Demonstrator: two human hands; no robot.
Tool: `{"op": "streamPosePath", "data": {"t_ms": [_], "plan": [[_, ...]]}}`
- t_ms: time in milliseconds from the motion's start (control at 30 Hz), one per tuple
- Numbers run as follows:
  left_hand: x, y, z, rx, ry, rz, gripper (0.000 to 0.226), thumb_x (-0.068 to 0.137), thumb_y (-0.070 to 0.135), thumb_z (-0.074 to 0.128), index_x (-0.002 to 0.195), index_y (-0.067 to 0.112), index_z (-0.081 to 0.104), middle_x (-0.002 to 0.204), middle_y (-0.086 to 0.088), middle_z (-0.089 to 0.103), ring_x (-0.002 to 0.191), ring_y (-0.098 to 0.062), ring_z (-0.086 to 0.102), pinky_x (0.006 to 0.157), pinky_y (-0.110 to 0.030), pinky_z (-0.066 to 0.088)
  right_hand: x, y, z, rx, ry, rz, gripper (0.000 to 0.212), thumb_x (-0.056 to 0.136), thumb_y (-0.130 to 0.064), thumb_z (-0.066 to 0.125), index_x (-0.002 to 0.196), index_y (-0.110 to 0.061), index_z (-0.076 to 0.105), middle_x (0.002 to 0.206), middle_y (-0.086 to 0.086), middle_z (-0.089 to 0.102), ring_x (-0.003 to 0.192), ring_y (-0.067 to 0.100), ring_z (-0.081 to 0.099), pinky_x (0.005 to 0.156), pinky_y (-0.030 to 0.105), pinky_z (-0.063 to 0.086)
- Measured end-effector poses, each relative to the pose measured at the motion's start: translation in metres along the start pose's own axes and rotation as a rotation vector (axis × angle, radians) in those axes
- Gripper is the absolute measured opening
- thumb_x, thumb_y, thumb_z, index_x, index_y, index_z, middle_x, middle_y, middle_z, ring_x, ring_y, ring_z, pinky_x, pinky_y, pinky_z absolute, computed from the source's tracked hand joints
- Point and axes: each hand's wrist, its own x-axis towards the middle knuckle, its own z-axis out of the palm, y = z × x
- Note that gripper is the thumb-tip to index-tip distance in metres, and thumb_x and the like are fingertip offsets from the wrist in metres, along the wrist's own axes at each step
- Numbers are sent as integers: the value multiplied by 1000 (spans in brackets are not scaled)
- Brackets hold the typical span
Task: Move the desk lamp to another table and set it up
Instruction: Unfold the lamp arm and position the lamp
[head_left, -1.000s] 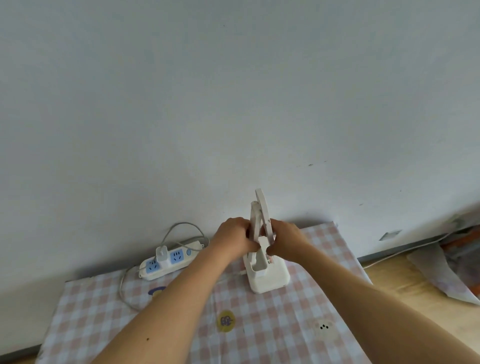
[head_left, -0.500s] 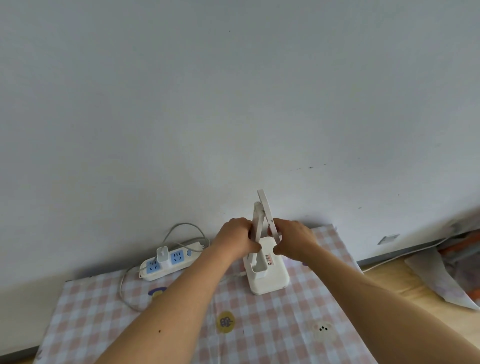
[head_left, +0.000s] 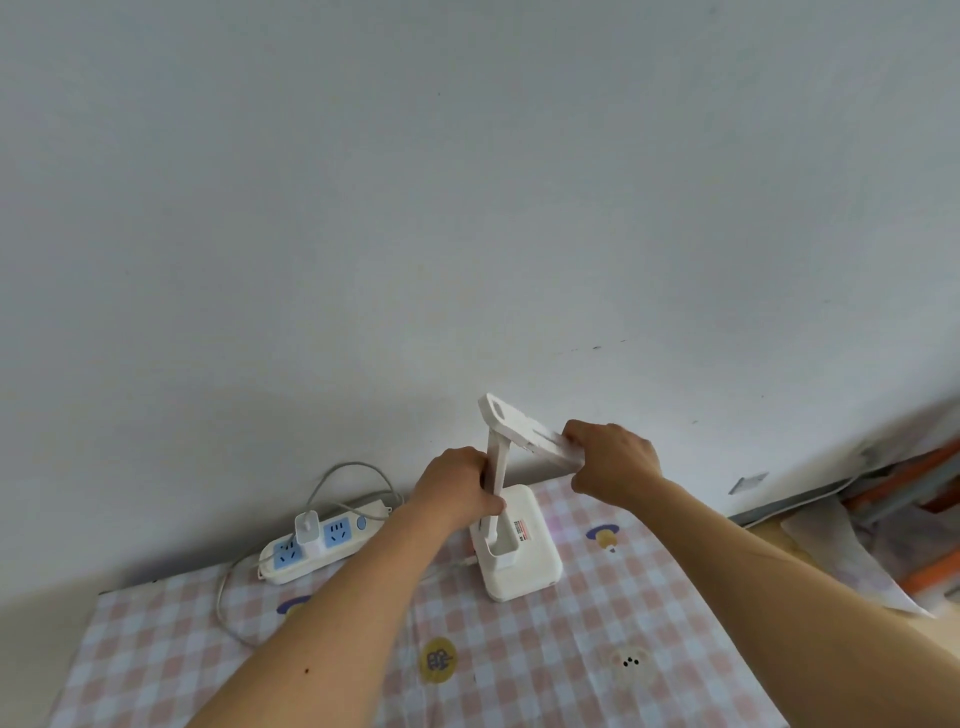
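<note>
A white folding desk lamp (head_left: 522, 551) stands on its square base near the back of a table with a pink checked cloth (head_left: 519, 665). Its thin stem rises upright and its flat head (head_left: 524, 428) is swung out to the right, sloping down from the top hinge. My left hand (head_left: 457, 491) is wrapped around the stem, just above the base. My right hand (head_left: 610, 457) grips the free end of the head. A thin white cable leaves the base on its left side, partly hidden behind my left forearm.
A white power strip (head_left: 324, 543) with blue sockets and a white plug adapter lies at the back left, its grey cable looping over the cloth. The wall (head_left: 467, 208) is right behind the lamp. Right of the table are the wooden floor, crumpled plastic and an orange frame (head_left: 914, 478).
The lamp head was folded almost flat against the stem; my right hand has swung it outward and down to the right. My left hand still holds the stem, and the base has not shifted.
</note>
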Motion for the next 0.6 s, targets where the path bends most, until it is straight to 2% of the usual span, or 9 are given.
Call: {"op": "streamPosePath", "data": {"t_ms": [167,300,600], "plan": [[-1,-1,1,6,18,6,21,71,28,73,72,22,53,77,4,59,73,-18,57,61,-25,40,0,3,-20,-97,35,-16,38,69,-14,57,103,-32,54,84,-7,55,79,18,50,64,28,36],[-1,0,1,11,20,7,24,70,28,73,68,24,50,71,6,56,70,-18,56,57,-25,37,-1,6,-39,-170,47,-47,37,71,-15,59,104,-31,54,85,-6,56,80,17,48,66,29,36],[1,-1,2,20,25,-4,21,70,29,73,83,18,60,81,2,64,76,-18,60,64,-26,44,-5,3,-69,-273,96,-64,39,71,-11,54,106,-29,54,79,-7,53,82,18,46,65,30,35]]}}
